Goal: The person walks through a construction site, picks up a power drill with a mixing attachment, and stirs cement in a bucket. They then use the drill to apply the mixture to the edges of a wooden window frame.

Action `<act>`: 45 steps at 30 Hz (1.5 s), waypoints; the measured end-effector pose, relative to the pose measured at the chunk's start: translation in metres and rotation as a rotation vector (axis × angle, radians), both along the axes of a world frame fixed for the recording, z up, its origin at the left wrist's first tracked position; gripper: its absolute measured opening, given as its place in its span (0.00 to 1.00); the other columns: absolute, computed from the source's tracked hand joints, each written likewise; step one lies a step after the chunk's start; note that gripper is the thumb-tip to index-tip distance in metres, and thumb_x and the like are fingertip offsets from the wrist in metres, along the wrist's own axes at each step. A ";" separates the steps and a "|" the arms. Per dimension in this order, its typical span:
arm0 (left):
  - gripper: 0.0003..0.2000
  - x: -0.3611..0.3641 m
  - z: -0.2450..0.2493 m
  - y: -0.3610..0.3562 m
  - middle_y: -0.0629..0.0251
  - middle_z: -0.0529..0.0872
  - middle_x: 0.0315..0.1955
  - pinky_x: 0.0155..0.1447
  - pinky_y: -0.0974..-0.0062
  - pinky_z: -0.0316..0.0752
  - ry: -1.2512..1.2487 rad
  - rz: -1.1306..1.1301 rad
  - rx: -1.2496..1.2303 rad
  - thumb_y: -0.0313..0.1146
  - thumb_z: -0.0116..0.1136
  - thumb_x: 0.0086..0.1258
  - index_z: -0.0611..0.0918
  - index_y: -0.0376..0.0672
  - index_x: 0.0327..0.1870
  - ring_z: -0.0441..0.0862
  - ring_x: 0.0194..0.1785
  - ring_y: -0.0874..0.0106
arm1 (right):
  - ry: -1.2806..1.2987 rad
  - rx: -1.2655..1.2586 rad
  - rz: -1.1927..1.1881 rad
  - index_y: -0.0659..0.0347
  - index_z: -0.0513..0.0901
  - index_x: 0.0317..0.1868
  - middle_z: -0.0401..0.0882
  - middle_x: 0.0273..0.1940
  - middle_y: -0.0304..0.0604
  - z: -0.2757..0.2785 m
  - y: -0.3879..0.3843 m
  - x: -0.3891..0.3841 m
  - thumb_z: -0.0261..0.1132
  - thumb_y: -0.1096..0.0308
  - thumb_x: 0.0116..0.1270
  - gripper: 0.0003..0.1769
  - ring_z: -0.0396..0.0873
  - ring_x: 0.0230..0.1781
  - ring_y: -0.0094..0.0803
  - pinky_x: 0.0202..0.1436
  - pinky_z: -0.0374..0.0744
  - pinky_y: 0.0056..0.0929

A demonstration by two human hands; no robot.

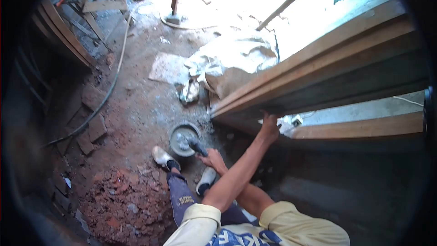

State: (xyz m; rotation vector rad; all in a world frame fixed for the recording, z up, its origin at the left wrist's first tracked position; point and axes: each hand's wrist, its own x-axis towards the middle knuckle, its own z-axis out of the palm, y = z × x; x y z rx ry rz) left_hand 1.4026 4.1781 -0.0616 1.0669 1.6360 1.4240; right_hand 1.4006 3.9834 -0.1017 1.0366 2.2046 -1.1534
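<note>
My forearms cross, the left one over the right. My left hand (270, 125) is on the right side, closed, with fingertips right at the lower edge of a wooden frame (291, 70). A pale sliver and a dark bit show on either side of it; I cannot tell what it grips. Low between the frame and my feet, my right hand (213, 160) is wrapped round the end of a dark tool (197, 146). The tool's far end reaches into a round grey basin (172, 139), which holds wet-looking grey material (182, 140).
Reddish rubble (123, 209) is heaped left of my legs. A hose (109, 92) curves over the dirt floor past loose flat bricks (96, 128). Crumpled white sacks (236, 54) lie ahead beside the frame. A wooden trestle (104, 7) stands far left; a pole (293, 1) slants beyond.
</note>
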 end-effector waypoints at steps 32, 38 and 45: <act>0.54 0.090 -0.160 -0.283 0.40 0.53 0.79 0.82 0.56 0.53 -0.575 0.771 -0.506 0.37 0.73 0.59 0.48 0.37 0.82 0.54 0.81 0.46 | 0.279 0.096 0.226 0.73 0.82 0.34 0.75 0.20 0.44 -0.004 0.024 -0.024 0.72 0.59 0.65 0.20 0.68 0.20 0.28 0.28 0.73 0.37; 0.52 0.067 -0.129 -0.254 0.42 0.53 0.79 0.79 0.51 0.59 -0.316 0.816 -0.387 0.40 0.76 0.53 0.57 0.42 0.80 0.57 0.79 0.42 | 0.111 0.269 0.394 0.72 0.82 0.32 0.78 0.22 0.58 0.059 0.020 -0.034 0.71 0.49 0.65 0.27 0.75 0.20 0.45 0.32 0.76 0.42; 0.25 0.104 -0.152 -0.251 0.47 0.84 0.50 0.63 0.56 0.76 -0.407 0.706 -0.057 0.40 0.73 0.58 0.80 0.37 0.54 0.80 0.58 0.47 | 0.072 0.265 0.423 0.72 0.83 0.33 0.80 0.23 0.60 0.034 0.015 -0.032 0.72 0.47 0.64 0.29 0.79 0.24 0.57 0.33 0.77 0.45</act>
